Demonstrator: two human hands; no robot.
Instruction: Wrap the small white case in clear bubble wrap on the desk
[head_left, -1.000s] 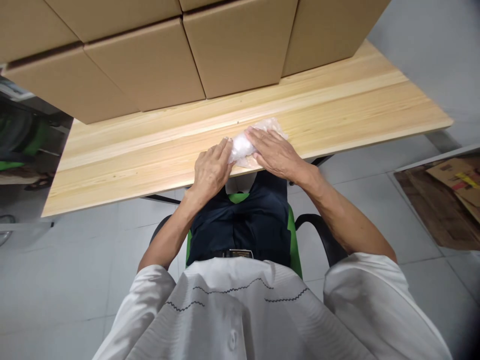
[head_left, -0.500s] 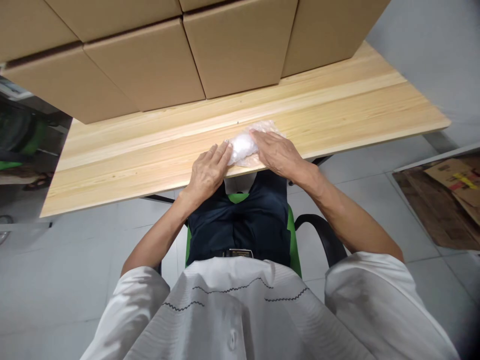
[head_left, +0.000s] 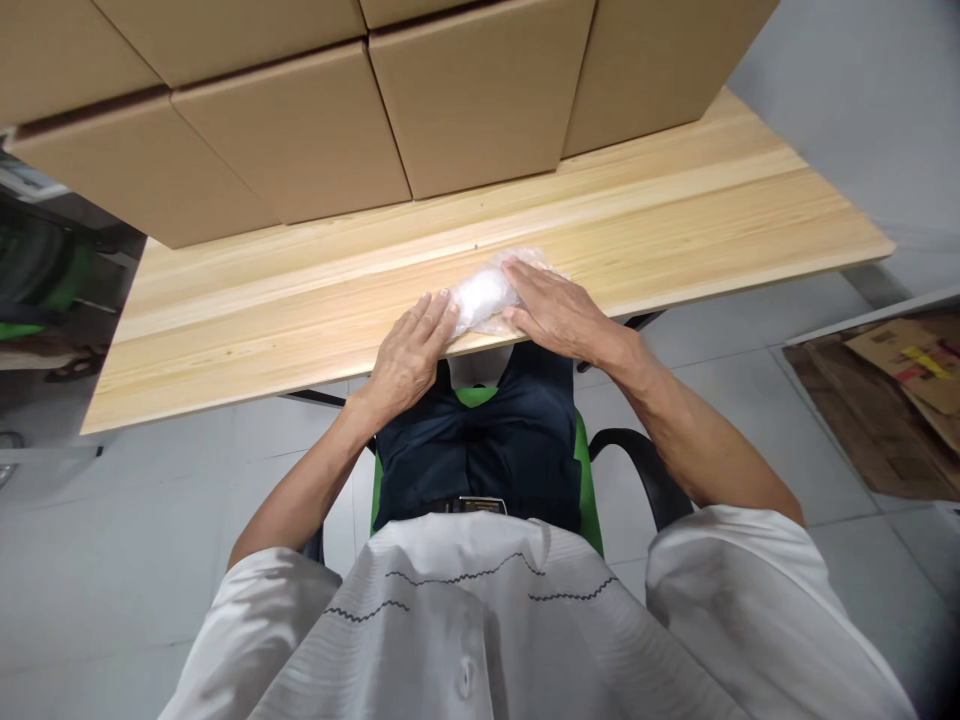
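We sit close against the long near edge of the table (head_left: 712, 225). Boxes (head_left: 480, 110) stand along its far side, and a strip of wood runs between their fronts and us, giving our hands room to shift left or right. The wood reaches well past our hands to both ends; on the right it extends beyond the last box to the corner. Forward, the boxes limit us. Below the edge are our lap and the green chair (head_left: 590, 500), and cardboard (head_left: 862, 420) lies at the right.

The bundle (head_left: 484, 295), in clear, crinkled wrap, lies on the wood just beside the near edge, between our hands. Our left hand (head_left: 411, 345) is flat, its fingers straight and nearly together, their tips touching the bundle's left end. Our right hand (head_left: 559, 310) lies palm down over the right end, fingers extended and thumb apart. Neither hand is clenched; both press or rest on the wrap, which we cannot tell.
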